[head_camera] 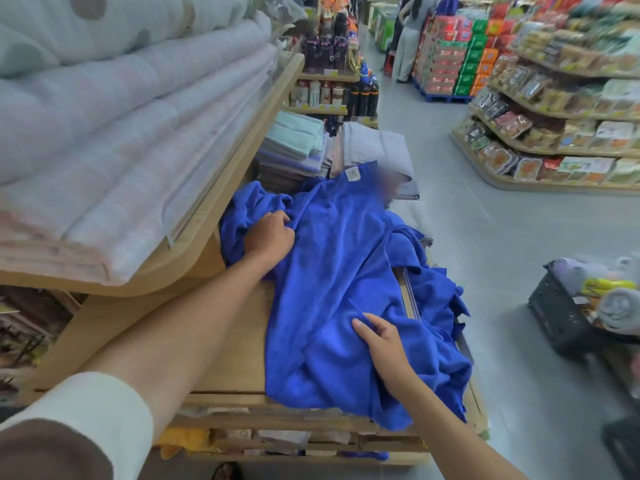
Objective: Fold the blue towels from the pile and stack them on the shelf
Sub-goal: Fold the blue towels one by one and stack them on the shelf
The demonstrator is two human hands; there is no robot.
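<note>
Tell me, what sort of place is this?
Most likely a supermarket: tiered shelves of packaged food line the aisle, cartons stand stacked on a pallet, and folded linens fill wooden shelving.

A blue towel [339,254] lies rumpled across the wooden shelf [239,341] with 2 hands on it: the left hand [270,237] grips a bunched edge toward the shelf's back, the right hand [381,344] pinches a fold near its front. More blue towels [433,289] heap over the shelf's aisle side.
</note>
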